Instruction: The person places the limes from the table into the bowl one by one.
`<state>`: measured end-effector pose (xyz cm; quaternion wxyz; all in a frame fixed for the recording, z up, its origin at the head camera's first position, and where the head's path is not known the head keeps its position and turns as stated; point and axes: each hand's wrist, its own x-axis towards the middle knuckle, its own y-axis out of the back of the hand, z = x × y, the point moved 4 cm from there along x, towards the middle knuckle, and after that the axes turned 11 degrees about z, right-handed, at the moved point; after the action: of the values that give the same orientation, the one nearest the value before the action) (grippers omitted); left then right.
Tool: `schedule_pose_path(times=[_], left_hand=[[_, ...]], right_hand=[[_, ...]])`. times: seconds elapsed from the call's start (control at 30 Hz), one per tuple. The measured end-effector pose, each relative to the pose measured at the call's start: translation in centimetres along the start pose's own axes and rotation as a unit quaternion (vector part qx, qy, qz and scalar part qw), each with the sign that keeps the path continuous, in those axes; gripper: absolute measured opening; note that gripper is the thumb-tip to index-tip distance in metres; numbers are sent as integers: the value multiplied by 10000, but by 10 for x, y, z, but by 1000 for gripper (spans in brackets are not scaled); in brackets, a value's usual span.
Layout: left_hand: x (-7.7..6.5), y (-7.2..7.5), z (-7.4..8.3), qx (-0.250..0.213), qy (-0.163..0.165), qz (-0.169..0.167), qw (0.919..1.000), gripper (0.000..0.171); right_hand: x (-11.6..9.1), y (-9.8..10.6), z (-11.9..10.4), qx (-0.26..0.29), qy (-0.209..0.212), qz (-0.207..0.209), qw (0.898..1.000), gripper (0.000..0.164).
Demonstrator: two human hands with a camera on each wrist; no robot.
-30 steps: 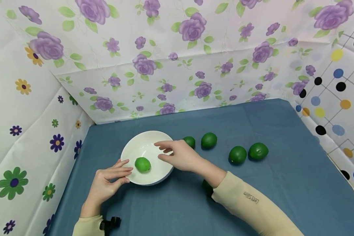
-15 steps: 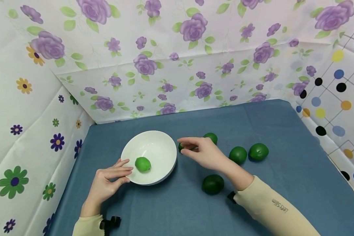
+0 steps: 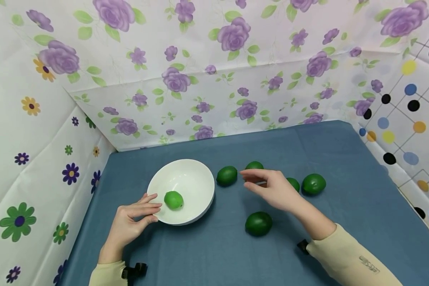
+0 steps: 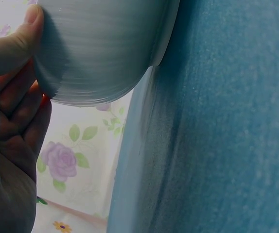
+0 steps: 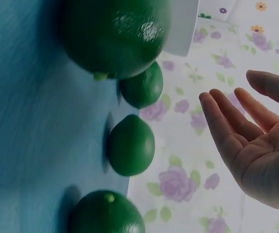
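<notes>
Pinching white bowl with left hand, light-green lime inside. Right hand empty, loosely spread above counter near dark-green limes; likely reach step, calls for lowering, then closing round one.

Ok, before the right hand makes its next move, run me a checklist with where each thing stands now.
1. White bowl steadied: ok, the left hand has thumb and fingers at its rim.
2. The right hand free: ok, it holds nothing.
3. Room in the bowl: ok, one light green lime lies inside, with bare space around it.
4. Limes left to pick: ok, five dark green limes sit on the blue cloth.
5. Lime in the right hand's grasp: not ok, its fingers are apart from all of them.
6. Which lime it is aiming for: cannot tell.
</notes>
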<state>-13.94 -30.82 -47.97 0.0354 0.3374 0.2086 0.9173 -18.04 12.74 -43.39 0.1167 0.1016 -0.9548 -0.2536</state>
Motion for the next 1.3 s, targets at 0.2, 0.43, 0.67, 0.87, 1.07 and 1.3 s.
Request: schedule_pose_path(times=[0.2, 0.43, 0.67, 0.87, 1.07, 1.3], left_hand=[[-1, 1, 0, -2, 28, 11, 10000, 38], [0, 2, 1, 12, 29, -26, 10000, 38], [1, 1, 0, -35, -18, -49, 10000, 39], [0, 1, -2, -86, 26, -56, 9999, 39], [-1, 1, -2, -74, 93, -46, 9999, 38], [0, 1, 0, -85, 45, -38, 9999, 38]], right_hand=[[-7, 10, 9, -69, -76, 35, 9999, 41], [-16, 28, 18, -255, -84, 223, 9994, 41], [-27, 48, 31, -403, -311, 340, 9981, 44], [-36, 65, 40, -614, -411, 496, 9960, 43], [-41, 77, 44, -716, -510, 602, 9943, 44], [-45, 88, 52, -828, -630, 699, 9921, 46]])
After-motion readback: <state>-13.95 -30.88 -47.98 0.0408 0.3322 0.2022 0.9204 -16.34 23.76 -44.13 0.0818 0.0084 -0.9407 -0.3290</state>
